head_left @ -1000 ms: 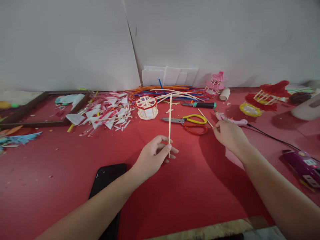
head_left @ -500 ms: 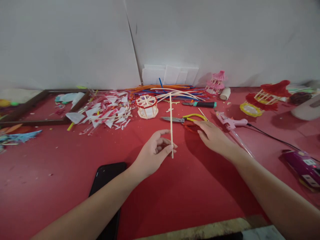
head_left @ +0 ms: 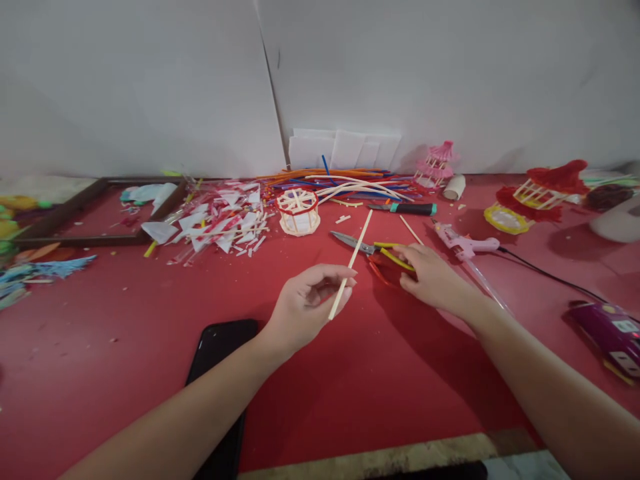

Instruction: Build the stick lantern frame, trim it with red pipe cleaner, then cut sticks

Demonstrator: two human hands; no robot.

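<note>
My right hand (head_left: 433,277) is covering part of the scissors (head_left: 371,249), at the handles. My left forearm (head_left: 195,407) is hiding some of the phone (head_left: 225,339); bottom edge is cutting that too. Right edge is clipping the purple box (head_left: 606,333).

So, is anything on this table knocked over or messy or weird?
Yes. The red-and-yellow model on the right looks tipped over, its round base facing outward, while the pink model stands roof-up. On the left, paper and plastic scraps are strewn in a messy heap. The stick in the left hand looks unbroken.
</note>
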